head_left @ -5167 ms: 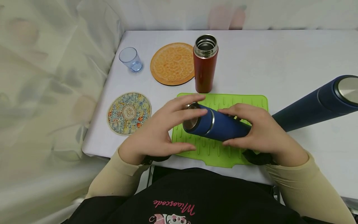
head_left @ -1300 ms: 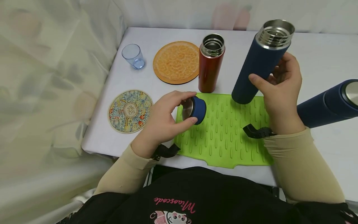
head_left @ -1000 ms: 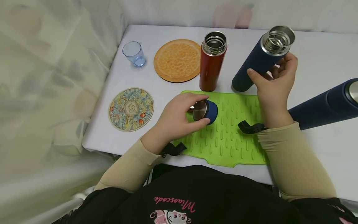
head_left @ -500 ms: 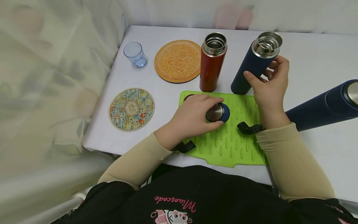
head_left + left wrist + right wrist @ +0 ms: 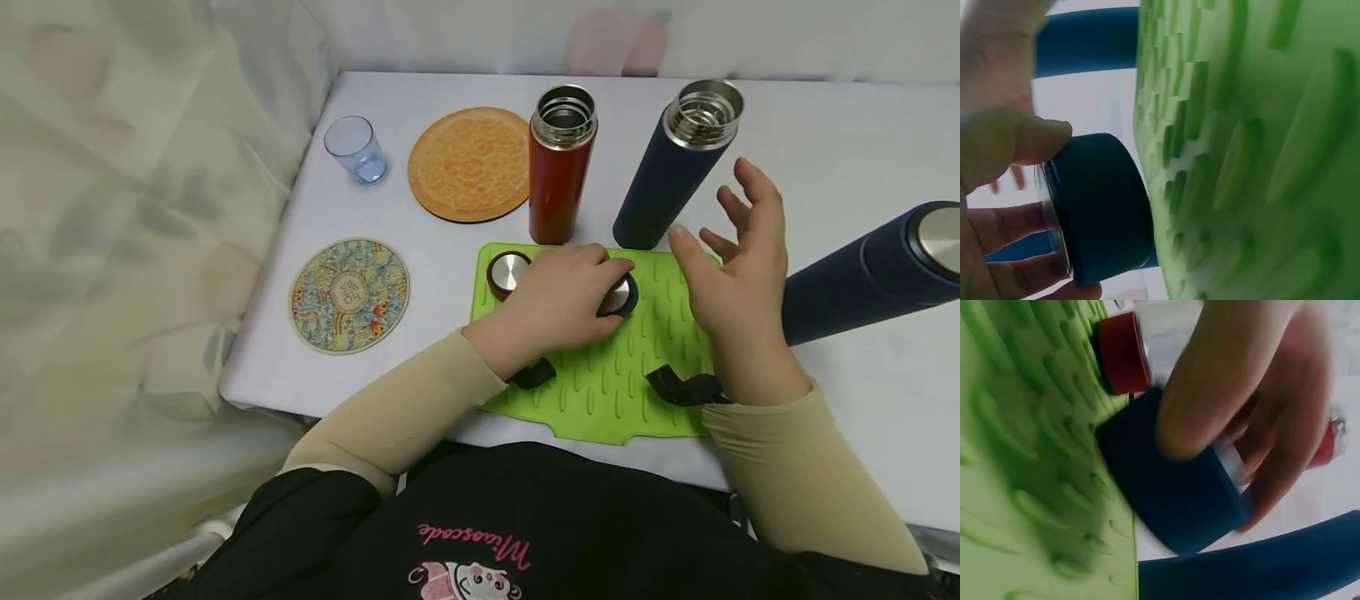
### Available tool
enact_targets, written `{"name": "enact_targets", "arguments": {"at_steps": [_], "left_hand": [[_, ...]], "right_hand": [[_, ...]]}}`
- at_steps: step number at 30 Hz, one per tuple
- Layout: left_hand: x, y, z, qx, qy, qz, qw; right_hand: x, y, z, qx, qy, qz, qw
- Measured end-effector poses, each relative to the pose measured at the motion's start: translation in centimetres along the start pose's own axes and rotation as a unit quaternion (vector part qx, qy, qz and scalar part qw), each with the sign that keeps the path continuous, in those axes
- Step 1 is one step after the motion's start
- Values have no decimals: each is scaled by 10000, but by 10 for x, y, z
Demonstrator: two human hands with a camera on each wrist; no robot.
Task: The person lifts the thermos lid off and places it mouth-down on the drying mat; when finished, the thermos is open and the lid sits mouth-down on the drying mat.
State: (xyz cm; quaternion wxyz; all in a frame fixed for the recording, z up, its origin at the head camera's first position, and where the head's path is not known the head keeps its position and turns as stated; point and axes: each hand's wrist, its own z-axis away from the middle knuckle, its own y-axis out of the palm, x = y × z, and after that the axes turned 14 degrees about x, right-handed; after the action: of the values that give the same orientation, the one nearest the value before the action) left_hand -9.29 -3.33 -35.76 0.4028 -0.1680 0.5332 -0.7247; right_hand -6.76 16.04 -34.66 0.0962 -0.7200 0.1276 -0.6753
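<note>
My left hand (image 5: 558, 302) grips a blue bottle lid (image 5: 619, 297) with a silver top, thumb on one side and fingers on the other. The lid (image 5: 1104, 209) is at the ribbed surface of the green mat (image 5: 600, 400), and it looks tilted in the right wrist view. A red-rimmed lid (image 5: 507, 272) sits on the mat to the left of that hand. My right hand (image 5: 738, 292) is spread, holding nothing, just right of an uncapped blue thermos bottle (image 5: 667, 187). That bottle stands upright behind the mat's back edge.
An uncapped red thermos (image 5: 558, 192) stands behind the mat, left of the blue one. A capped dark blue bottle (image 5: 862, 279) is at the right. An orange round mat (image 5: 471, 165), a blue glass (image 5: 358, 152) and a patterned round mat (image 5: 348, 297) occupy the left side.
The lid came off the blue bottle, and my left hand carried it rightward and down to the mat. My right hand stood the bottle behind the mat, then let it go.
</note>
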Motion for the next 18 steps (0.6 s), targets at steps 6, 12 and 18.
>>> {"name": "enact_targets", "arguments": {"at_steps": [6, 12, 18], "left_hand": [[-3, 5, -16, 107, -62, -118, 9999], [-7, 9, -26, 212, -146, -176, 9995], [-9, 10, -29, 389, -69, -45, 9992]], "right_hand": [[-5, -1, 28, -109, -983, 276, 9947], [-18, 1, 41, -208, -1351, 361, 9900], [-23, -1, 52, 83, -1530, 664, 9860]]}}
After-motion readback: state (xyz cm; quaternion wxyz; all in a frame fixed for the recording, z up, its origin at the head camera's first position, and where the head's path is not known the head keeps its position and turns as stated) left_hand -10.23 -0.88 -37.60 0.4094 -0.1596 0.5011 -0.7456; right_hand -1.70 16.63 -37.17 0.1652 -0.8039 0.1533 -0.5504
